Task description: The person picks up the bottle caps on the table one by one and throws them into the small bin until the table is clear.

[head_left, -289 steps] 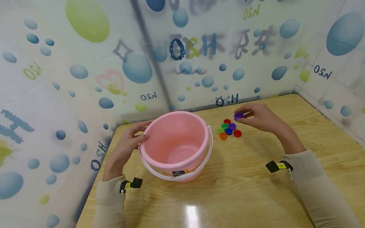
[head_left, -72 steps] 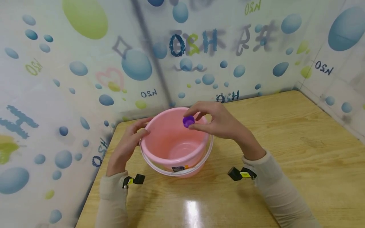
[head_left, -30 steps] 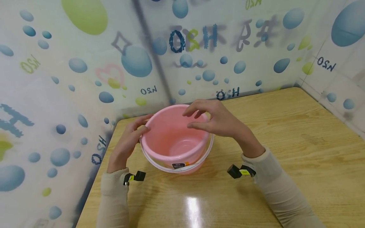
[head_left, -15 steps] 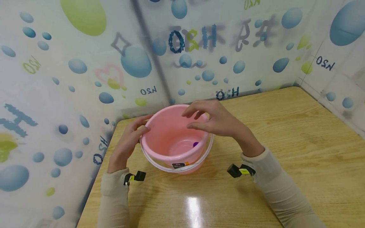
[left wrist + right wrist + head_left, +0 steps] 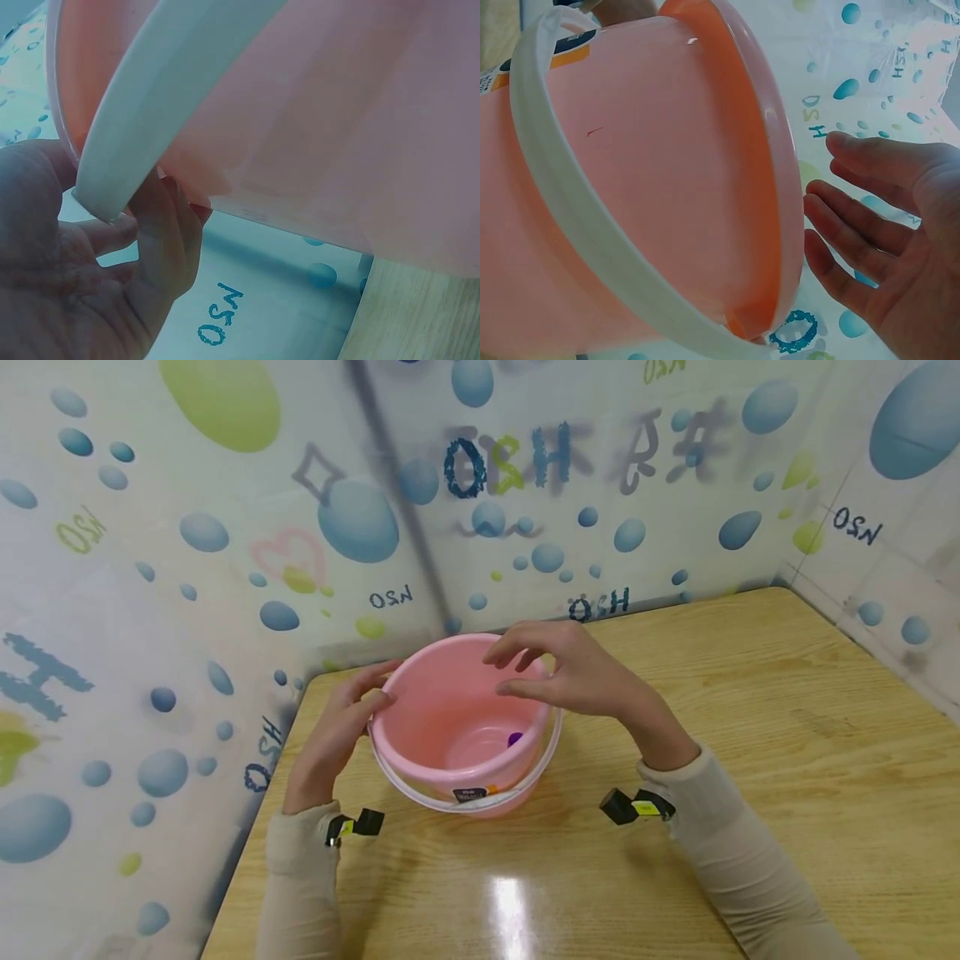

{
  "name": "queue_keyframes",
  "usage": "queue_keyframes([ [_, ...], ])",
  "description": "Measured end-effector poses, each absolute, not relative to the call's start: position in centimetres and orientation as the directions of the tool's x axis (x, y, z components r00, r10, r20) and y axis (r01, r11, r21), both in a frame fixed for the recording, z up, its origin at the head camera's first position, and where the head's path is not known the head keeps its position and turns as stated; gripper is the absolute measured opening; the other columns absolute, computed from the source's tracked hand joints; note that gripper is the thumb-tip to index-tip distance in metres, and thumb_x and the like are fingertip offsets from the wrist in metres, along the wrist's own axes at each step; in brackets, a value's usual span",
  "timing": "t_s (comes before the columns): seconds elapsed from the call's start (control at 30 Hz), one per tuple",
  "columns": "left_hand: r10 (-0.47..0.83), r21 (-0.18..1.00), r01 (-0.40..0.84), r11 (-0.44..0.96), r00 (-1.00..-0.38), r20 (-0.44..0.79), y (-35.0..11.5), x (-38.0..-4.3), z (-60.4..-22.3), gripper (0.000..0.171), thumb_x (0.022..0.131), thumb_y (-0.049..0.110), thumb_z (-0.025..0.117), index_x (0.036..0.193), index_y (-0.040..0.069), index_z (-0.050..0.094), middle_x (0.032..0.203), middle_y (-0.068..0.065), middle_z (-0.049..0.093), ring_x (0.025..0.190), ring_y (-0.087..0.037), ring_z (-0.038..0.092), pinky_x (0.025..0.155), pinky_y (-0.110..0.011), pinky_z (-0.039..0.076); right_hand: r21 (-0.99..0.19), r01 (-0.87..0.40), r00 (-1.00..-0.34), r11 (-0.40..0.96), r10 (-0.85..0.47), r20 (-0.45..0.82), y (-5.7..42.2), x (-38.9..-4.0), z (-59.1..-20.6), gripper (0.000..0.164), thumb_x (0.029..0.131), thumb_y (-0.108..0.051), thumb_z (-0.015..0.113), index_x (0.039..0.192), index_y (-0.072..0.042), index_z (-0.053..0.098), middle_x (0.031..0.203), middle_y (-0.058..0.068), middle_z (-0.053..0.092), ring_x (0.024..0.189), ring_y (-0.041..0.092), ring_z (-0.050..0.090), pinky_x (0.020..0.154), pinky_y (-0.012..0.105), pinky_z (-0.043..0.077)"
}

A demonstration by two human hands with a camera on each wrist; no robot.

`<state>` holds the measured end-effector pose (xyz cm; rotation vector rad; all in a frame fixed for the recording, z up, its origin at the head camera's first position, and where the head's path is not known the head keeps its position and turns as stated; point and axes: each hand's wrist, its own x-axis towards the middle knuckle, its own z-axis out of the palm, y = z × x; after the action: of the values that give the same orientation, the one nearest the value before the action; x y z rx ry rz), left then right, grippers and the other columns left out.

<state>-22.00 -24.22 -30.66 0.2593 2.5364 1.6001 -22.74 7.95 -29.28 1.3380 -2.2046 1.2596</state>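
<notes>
A pink plastic bucket (image 5: 442, 718) with a white handle (image 5: 450, 807) stands on the table, its mouth tilted toward me in the head view. My left hand (image 5: 341, 727) grips its left rim, thumb over the edge and fingers against the outside, as the left wrist view also shows. On the bucket's floor, partly hidden by the near wall, lies a small purple bottle cap (image 5: 514, 739). Over the right side of the opening hovers my right hand (image 5: 573, 672), fingers spread and holding nothing. In the right wrist view its fingertips are beside the bucket's rim (image 5: 784, 180).
The wooden table (image 5: 750, 760) extends to the right and toward me. A wall (image 5: 525, 510) printed with drops and letters rises along the back and left. The tabletop directly behind my right hand is hidden.
My right hand brought the purple cap from beside the coloured caps on the table to above the bucket and let go; it now lies inside. My left hand stays on the rim.
</notes>
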Motion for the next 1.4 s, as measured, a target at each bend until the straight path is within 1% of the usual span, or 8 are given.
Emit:
queue_keyframes([
  [0.17,0.218,0.9,0.081,0.428,-0.976,-0.016,-24.2,-22.0,-30.6,0.045,0.097,0.014,0.048,0.142,0.016,0.046,0.123,-0.014,0.054,0.077,-0.024,0.066,0.067,-0.031,0.057,-0.531,-0.824,-0.536,0.197,-0.577,0.617,8.4,-23.0,-29.4,0.029,0.083,-0.024,0.075,0.111,-0.015,0.069,0.106,-0.006,0.07,0.096,0.006,0.064,0.081,0.028,0.055],
  [0.33,0.223,0.899,0.09,0.428,-0.975,-0.009,-24.4,-22.3,-31.0,0.045,0.097,0.013,0.048,0.142,0.016,0.046,0.124,-0.015,0.054,0.084,-0.041,0.064,0.066,-0.033,0.057,-0.523,-0.829,-0.533,0.199,-0.562,0.632,8.9,-23.4,-29.4,0.03,0.082,-0.023,0.076,0.11,-0.016,0.07,0.106,-0.005,0.07,0.096,0.007,0.064,0.081,0.029,0.055],
  [0.43,0.221,0.902,0.09,0.423,-0.975,-0.006,-24.7,-22.7,-31.5,0.045,0.097,0.014,0.048,0.141,0.019,0.047,0.124,-0.013,0.054,0.088,-0.046,0.061,0.066,-0.034,0.058,-0.53,-0.823,-0.545,0.207,-0.554,0.629,9.3,-23.5,-29.3,0.03,0.081,-0.022,0.077,0.11,-0.015,0.07,0.107,-0.004,0.07,0.096,0.007,0.064,0.082,0.029,0.055],
  [0.63,0.22,0.904,0.103,0.416,-0.976,0.01,-25.4,-23.6,-32.7,0.042,0.097,0.019,0.052,0.138,0.026,0.051,0.121,-0.008,0.055,0.081,-0.038,0.065,0.064,-0.034,0.058,-0.562,-0.792,-0.59,0.238,-0.532,0.607,10.1,-24.0,-29.5,0.03,0.082,-0.022,0.076,0.111,-0.017,0.069,0.108,-0.005,0.069,0.095,0.01,0.066,0.083,0.03,0.056],
  [0.8,0.222,0.904,0.112,0.414,-0.975,0.019,-25.6,-23.9,-33.0,0.04,0.096,0.022,0.052,0.136,0.028,0.052,0.12,-0.007,0.056,0.077,-0.031,0.066,0.065,-0.035,0.058,-0.575,-0.774,-0.621,0.266,-0.499,0.604,11.1,-24.7,-29.6,0.03,0.081,-0.019,0.077,0.11,-0.014,0.069,0.108,-0.001,0.07,0.095,0.015,0.067,0.083,0.033,0.056],
  [1.17,0.22,0.906,0.117,0.406,-0.975,0.027,-25.5,-23.9,-32.9,0.041,0.096,0.02,0.053,0.136,0.028,0.052,0.121,-0.006,0.055,0.075,-0.023,0.066,0.064,-0.034,0.057,-0.616,-0.718,-0.692,0.323,-0.427,0.582,13.1,-25.8,-29.8,0.029,0.082,-0.014,0.076,0.11,-0.014,0.069,0.108,-0.002,0.069,0.096,0.007,0.064,0.084,0.033,0.055],
  [1.23,0.222,0.907,0.117,0.403,-0.975,0.028,-25.5,-23.9,-32.9,0.041,0.096,0.02,0.052,0.136,0.027,0.052,0.121,-0.006,0.055,0.074,-0.022,0.066,0.064,-0.034,0.057,-0.624,-0.702,-0.709,0.342,-0.416,0.57,13.3,-25.8,-29.8,0.029,0.082,-0.012,0.075,0.11,-0.011,0.068,0.108,0.001,0.069,0.097,0.009,0.064,0.084,0.03,0.055],
  [1.4,0.223,0.911,0.105,0.399,-0.975,0.014,-25.4,-23.9,-32.9,0.041,0.097,0.019,0.051,0.137,0.026,0.052,0.121,-0.008,0.055,0.074,-0.02,0.065,0.065,-0.032,0.057,-0.66,-0.67,-0.738,0.341,-0.407,0.539,13.4,-25.0,-28.8,0.026,0.084,-0.005,0.072,0.108,-0.001,0.067,0.104,0.01,0.069,0.097,0.022,0.065,0.083,0.023,0.052],
])
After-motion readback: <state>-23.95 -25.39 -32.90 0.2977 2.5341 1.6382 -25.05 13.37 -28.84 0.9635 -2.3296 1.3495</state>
